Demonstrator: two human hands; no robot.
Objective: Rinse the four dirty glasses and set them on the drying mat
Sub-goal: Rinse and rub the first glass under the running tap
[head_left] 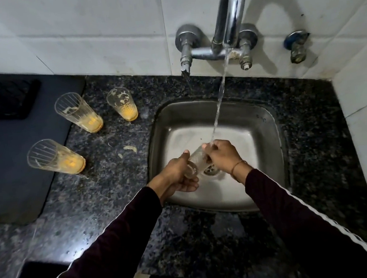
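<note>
Over the steel sink [265, 117] I hold a clear glass [197, 160] tilted on its side under the running water [218, 106]. My left hand [178, 175] grips its base end. My right hand [221, 155] is curled round its rim end, where the stream lands. Three dirty glasses with orange dregs stand upright on the granite counter: one at the back left [77, 112], one at the back middle [122, 104], one nearer left [53, 157]. The dark drying mat [7, 160] lies at the left with no glass on it.
A chrome wall tap [231, 17] rises above the sink, and a separate valve [295, 46] sits on the tiles to its right. A black ribbed object [1, 96] lies at the mat's far end. White tiled wall closes the right side. Small orange spills [129, 148] mark the counter.
</note>
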